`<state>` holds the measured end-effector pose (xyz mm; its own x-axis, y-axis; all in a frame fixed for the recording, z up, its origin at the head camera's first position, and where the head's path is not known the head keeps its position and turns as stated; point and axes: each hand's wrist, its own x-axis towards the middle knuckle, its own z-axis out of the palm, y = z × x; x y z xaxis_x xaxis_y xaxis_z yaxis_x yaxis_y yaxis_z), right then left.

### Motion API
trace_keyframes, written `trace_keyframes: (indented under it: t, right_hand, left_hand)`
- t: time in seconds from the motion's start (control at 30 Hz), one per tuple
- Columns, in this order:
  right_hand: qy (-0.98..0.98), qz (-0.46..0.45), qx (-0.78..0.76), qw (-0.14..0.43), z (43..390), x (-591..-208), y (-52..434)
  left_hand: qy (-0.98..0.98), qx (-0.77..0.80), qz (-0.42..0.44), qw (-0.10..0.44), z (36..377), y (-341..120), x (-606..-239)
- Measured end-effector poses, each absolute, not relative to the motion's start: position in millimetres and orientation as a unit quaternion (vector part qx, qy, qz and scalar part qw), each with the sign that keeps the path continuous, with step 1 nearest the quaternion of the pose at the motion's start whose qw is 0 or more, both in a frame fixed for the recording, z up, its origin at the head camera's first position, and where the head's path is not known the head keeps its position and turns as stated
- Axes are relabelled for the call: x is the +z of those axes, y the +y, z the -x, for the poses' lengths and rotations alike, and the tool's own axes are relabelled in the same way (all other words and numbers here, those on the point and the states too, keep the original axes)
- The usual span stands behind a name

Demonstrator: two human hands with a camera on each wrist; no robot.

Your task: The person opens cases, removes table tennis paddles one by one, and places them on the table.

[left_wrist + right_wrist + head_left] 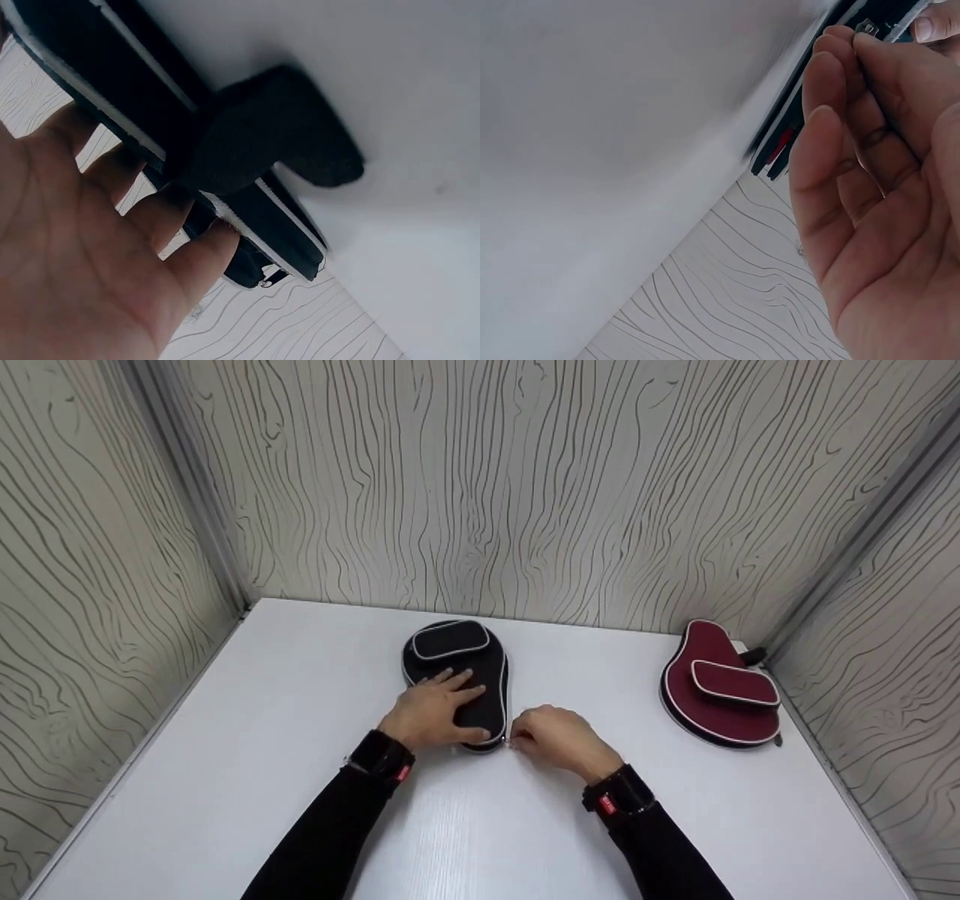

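Note:
A black paddle-shaped zip case (487, 709) with white piping lies on the table, its round end and small pocket (450, 640) away from me. My left hand (435, 709) rests on top with fingers spread, its thumb near the narrow end. At the case's near right corner, my right hand (559, 735) pinches the metal zipper pull (866, 28) between thumb and fingertips. A strip of red (780, 146) shows in the gap along the side of the case in the right wrist view. A dark fabric flap or loop (277, 127) stands out from the case in the left wrist view.
A dark red case (682, 697) of the same shape, with white piping and a pocket (735, 682), lies at the table's right edge. Something black (752, 656) sticks out behind it. Wood-grain panels (480, 495) enclose the white table (315, 660) at the back and sides.

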<state>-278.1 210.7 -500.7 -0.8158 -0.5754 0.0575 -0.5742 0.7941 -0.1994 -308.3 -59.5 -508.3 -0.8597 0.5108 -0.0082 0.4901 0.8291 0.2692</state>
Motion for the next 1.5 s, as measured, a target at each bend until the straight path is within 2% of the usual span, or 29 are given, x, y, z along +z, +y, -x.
trace_keyframes:
  t: [0.43, 0.73, 1.07, 1.5]
  right_hand:
    - [0.962, 0.258, -0.078, -0.034, 286.5, -503.2, 219.9]
    - [0.971, 0.22, -0.065, -0.07, 293.8, -504.4, 229.5]
    - [0.975, 0.193, -0.062, -0.093, 297.0, -505.6, 235.7]
    - [0.975, 0.19, -0.053, -0.103, 297.6, -506.3, 237.7]
  left_hand:
    - [0.959, 0.062, -0.276, 0.011, 304.8, -57.0, -501.3]
    - [0.94, 0.051, -0.337, -0.011, 302.3, -55.1, -498.2]
    - [0.924, -0.008, -0.376, -0.066, 294.2, -45.5, -495.5]
    - [0.908, -0.022, -0.41, -0.086, 290.7, -46.8, -486.0]
